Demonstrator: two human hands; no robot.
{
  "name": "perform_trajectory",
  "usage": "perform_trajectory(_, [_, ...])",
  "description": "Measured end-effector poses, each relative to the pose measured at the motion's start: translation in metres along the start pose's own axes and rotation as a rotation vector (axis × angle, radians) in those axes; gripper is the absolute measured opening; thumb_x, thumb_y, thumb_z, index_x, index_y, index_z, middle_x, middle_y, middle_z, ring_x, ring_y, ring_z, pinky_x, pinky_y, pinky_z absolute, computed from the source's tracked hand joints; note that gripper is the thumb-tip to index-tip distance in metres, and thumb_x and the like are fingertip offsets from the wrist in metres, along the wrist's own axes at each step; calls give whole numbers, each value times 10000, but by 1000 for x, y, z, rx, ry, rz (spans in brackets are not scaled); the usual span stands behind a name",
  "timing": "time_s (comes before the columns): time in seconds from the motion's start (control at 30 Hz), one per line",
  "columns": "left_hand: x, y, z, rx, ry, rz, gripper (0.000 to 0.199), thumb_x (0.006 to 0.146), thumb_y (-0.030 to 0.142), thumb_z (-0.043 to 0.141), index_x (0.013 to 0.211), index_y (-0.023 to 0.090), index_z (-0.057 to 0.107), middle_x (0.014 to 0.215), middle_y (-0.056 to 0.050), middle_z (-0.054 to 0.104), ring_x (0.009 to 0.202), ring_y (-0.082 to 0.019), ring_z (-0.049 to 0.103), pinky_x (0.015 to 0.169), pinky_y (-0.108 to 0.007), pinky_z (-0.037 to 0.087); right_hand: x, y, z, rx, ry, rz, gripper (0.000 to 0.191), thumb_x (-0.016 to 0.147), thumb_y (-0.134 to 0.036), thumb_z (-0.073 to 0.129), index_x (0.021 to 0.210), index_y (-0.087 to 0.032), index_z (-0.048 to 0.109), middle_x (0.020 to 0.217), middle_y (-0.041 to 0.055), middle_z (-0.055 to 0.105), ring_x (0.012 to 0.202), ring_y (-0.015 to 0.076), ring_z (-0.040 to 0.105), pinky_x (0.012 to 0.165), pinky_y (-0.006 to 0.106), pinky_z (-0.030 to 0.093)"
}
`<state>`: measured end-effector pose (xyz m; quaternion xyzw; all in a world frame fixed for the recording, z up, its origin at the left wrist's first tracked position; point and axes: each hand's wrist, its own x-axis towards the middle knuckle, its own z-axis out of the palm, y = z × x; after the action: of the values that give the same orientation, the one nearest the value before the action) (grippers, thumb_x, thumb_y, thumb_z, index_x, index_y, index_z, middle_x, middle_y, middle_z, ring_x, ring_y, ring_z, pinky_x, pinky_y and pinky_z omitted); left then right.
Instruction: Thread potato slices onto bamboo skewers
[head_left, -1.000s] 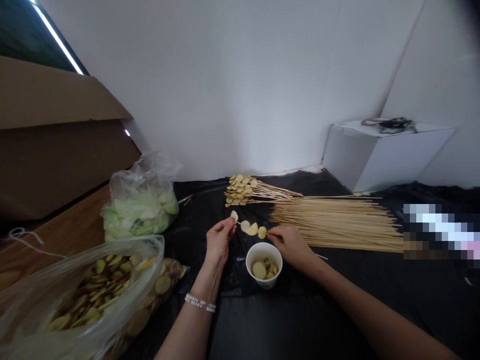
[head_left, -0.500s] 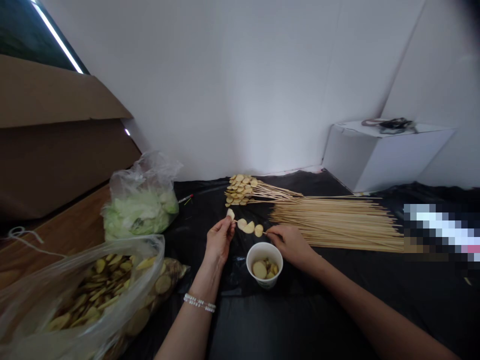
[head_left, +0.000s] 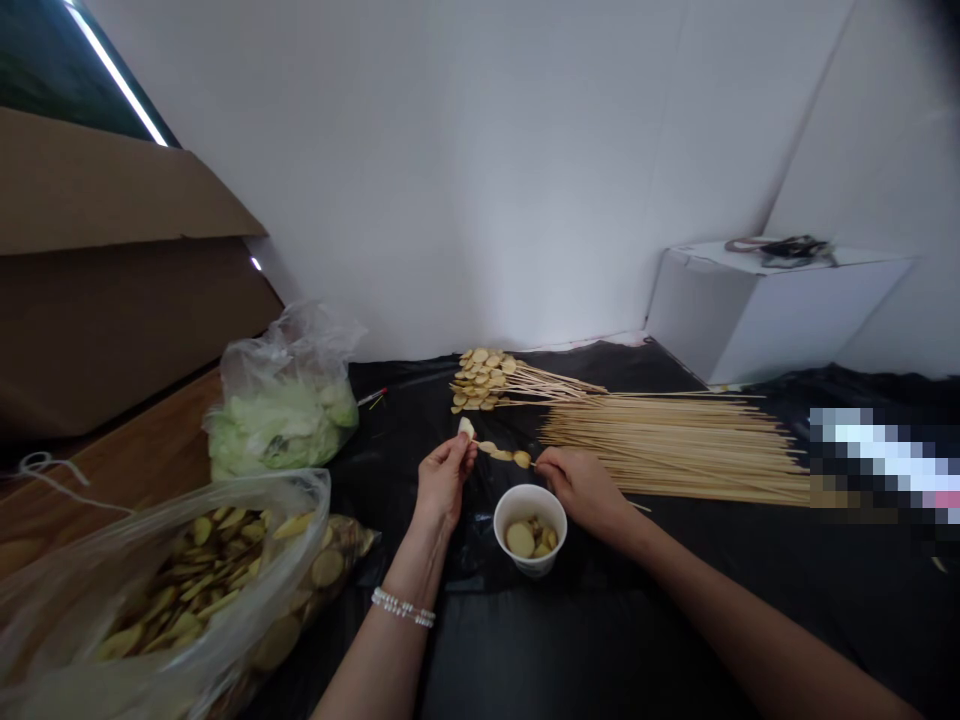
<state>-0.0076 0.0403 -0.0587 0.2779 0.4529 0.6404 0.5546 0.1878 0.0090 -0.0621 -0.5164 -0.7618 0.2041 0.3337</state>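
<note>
My left hand pinches a pale round slice at the tip end of a thin wooden skewer. Several thin slices are threaded along that skewer between my two hands. The skewer's other part is held by my right hand, its fingers closed round it, and the stick's end pokes out behind the hand. Just below and between the hands stands a white paper cup with more slices inside. Beyond them lies a pile of threaded slices on skewers.
Many bare skewers lie at the right on the black sheet. An open plastic bag of slices sits at the near left, a bag of pale green pieces behind it. A white box stands back right.
The skewer has turned, so its slices now appear more edge-on. My left hand has shifted slightly to the right with its slice; my right hand has barely moved.
</note>
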Motion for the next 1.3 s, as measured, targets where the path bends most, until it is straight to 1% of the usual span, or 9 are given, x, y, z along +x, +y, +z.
perform_trajectory(0.1, [0, 0, -1, 26, 2, 2, 286, 522, 288, 840, 716, 107, 734, 624, -42, 664, 548, -57, 562, 515, -141, 439, -1, -1, -1, 10, -22, -12, 217, 860, -185, 448, 706, -190, 600, 686, 18, 644, 647, 141, 563, 606, 236, 341])
perform_trajectory(0.23, [0, -3, -1, 52, -12, 13, 326, 502, 321, 842, 728, 110, 737, 640, -42, 664, 559, -62, 559, 514, -147, 430, -1, -1, 0, 20, 25, -29, 180, 827, -159, 480, 674, -185, 572, 682, 10, 633, 639, 131, 546, 600, 226, 335])
perform_trajectory(0.3, [0, -4, -1, 66, -13, 18, 328, 508, 328, 837, 733, 111, 739, 651, -43, 666, 568, -62, 559, 525, -149, 428, -1, -1, 0, 30, 28, -27, 173, 824, -156, 482, 677, -184, 570, 679, 9, 630, 634, 128, 542, 600, 224, 335])
perform_trajectory(0.57, [0, -4, -1, 94, 0, 36, 336, 498, 340, 836, 726, 114, 737, 657, -41, 667, 575, -66, 556, 543, -164, 410, -2, -3, 1, 53, -44, -23, 230, 859, -187, 441, 673, -181, 577, 620, 3, 601, 584, 118, 526, 563, 220, 317])
perform_trajectory(0.67, [-1, -3, 0, 112, 1, 47, 339, 501, 346, 835, 723, 111, 736, 659, -46, 668, 584, -72, 558, 542, -167, 406, -2, -2, 2, 36, -44, -16, 227, 852, -192, 449, 663, -180, 574, 614, 2, 599, 578, 115, 519, 557, 221, 303])
perform_trajectory(0.87, [-3, 0, 2, 33, 8, 0, 368, 547, 398, 810, 752, 103, 734, 646, -45, 658, 566, -66, 553, 542, -167, 423, -1, -3, 1, 51, -43, -16, 234, 850, -196, 449, 635, -181, 541, 593, -5, 577, 566, 110, 500, 543, 220, 283])
perform_trajectory(1.07, [-3, 0, 1, 7, -14, -10, 361, 494, 329, 848, 746, 100, 726, 644, -28, 654, 562, -48, 557, 551, -143, 435, -2, -2, 2, 50, -33, -18, 215, 860, -214, 453, 678, -180, 563, 622, -1, 598, 581, 116, 520, 550, 222, 291])
perform_trajectory(1.3, [-1, -1, 0, -26, -1, -19, 300, 515, 281, 843, 719, 98, 720, 613, -28, 649, 539, -45, 556, 527, -131, 443, -1, -2, 2, 44, -61, -38, 222, 874, -213, 440, 698, -182, 572, 641, 6, 609, 597, 120, 539, 571, 220, 316])
